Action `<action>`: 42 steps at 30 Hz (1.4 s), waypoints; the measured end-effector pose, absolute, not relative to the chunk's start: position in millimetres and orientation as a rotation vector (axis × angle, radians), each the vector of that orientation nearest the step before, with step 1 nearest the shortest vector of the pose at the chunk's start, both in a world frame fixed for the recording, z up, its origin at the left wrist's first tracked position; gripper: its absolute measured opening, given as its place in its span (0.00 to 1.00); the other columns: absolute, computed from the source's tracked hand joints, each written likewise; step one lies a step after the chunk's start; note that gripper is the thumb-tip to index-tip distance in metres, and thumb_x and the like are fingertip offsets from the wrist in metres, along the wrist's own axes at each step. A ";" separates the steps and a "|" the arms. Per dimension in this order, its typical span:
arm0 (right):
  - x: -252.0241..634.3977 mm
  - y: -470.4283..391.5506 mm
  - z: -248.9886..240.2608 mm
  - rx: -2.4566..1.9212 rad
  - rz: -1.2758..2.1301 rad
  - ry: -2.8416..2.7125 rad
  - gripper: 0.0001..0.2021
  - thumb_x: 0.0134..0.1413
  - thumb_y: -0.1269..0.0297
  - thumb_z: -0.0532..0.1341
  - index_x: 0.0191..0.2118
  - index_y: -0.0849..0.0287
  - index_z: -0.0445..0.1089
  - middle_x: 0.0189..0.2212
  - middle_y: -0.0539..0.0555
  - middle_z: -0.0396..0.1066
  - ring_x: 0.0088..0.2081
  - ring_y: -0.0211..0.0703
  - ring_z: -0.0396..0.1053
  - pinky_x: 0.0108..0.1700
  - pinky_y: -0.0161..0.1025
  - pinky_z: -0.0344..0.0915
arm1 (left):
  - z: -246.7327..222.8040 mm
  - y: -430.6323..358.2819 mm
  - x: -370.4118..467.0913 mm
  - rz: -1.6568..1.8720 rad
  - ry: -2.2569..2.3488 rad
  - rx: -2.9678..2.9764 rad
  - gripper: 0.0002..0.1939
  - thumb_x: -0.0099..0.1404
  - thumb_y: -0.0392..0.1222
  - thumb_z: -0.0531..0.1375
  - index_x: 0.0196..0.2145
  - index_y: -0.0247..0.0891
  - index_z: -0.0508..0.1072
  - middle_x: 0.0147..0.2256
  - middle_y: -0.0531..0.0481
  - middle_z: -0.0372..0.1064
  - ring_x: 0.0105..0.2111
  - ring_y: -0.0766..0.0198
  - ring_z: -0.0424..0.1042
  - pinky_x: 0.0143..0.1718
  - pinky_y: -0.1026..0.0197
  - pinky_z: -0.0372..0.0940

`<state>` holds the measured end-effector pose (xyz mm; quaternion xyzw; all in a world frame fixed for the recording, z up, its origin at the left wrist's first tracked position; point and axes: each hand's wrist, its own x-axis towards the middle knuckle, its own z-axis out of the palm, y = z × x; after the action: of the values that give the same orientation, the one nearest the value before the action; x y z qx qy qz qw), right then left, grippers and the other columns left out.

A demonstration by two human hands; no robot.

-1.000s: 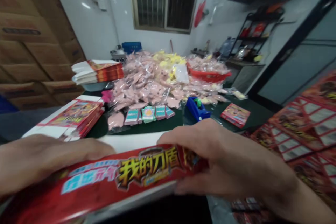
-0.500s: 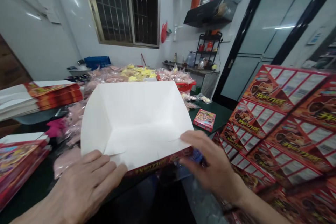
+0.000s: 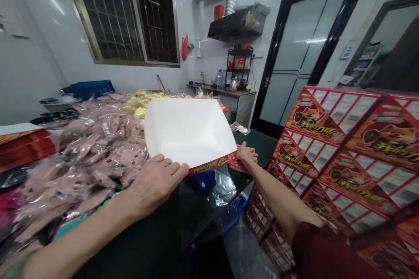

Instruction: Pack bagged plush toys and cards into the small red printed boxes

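A white-lined cardboard display box [image 3: 193, 128] with a red printed front is tilted towards me, its inside bare. My left hand [image 3: 160, 178] is closed on its near left edge, fingers over the rim. Just past the box's right side, my right hand [image 3: 248, 155] reaches out with fingers apart. Under and beside that hand lies a small flat red printed box [image 3: 237, 166] on the dark green table; my hand partly covers it, and I cannot tell whether they touch.
Pink plastic-wrapped items [image 3: 108, 144] are heaped on the left, with yellow ones [image 3: 139, 102] behind. Folded red cartons [image 3: 26, 148] stack at the far left. Filled red display boxes [image 3: 324, 115] rise in a tall stack at right. A blue basket [image 3: 231, 213] sits below the table edge.
My right hand has left the display box's front edge and stretched forward to the small red box. The display box has moved farther from me, still in my left hand. The view has turned right.
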<state>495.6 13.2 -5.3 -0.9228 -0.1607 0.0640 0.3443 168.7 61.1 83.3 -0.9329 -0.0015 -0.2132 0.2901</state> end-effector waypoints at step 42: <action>536.5 -24.2 -49.2 -2.266 -0.786 -0.961 0.46 0.47 0.63 0.63 0.66 0.65 0.35 0.65 0.74 0.29 0.64 0.72 0.36 0.54 0.65 0.52 | -25.6 46.3 374.4 0.298 -0.030 -3.006 0.12 0.65 0.43 0.56 0.43 0.33 0.69 0.42 0.46 0.69 0.40 0.60 0.71 0.41 0.52 0.68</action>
<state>536.5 -24.2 -49.2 -0.8432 -0.3576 -0.2923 0.2752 374.4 46.3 -25.6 -0.9932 -0.0101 0.0986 0.0605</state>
